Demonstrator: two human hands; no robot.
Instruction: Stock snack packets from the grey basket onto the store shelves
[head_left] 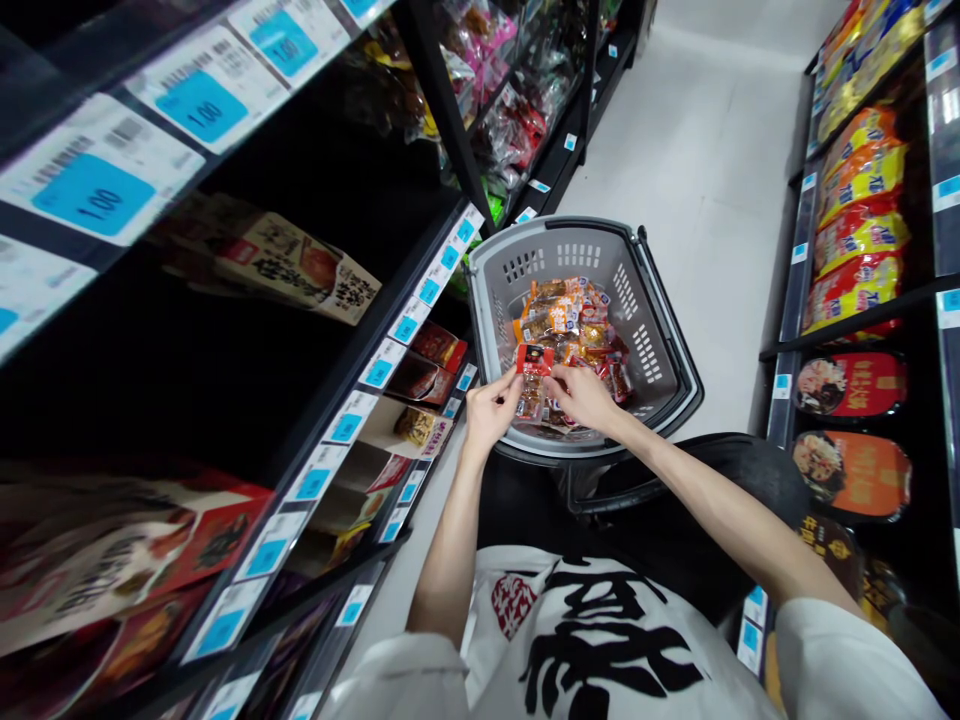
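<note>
A small red-topped packet lies between the two hands, held over the near part of a grey basket. The left hand is nearly closed, thumb and fingertips pinching the packet's left edge. The right hand is at the opposite edge — its fingers curled in, thumb and forefinger drawn together on the packet's right side. The packet's red end points away from the person, with a dark label on it.

Beyond and below the hands, loose packets in orange, red and clear wrapping are heaped in the basket, which has slotted walls and a dark handle along its right side. The near rim is close to the person's white shirt, printed in black.

To the left, shelves carry a slanting row of blue-and-white price labels, with boxed goods behind. On the right — across the pale floor — stand yellow-and-red bags above two lidded bowls.
</note>
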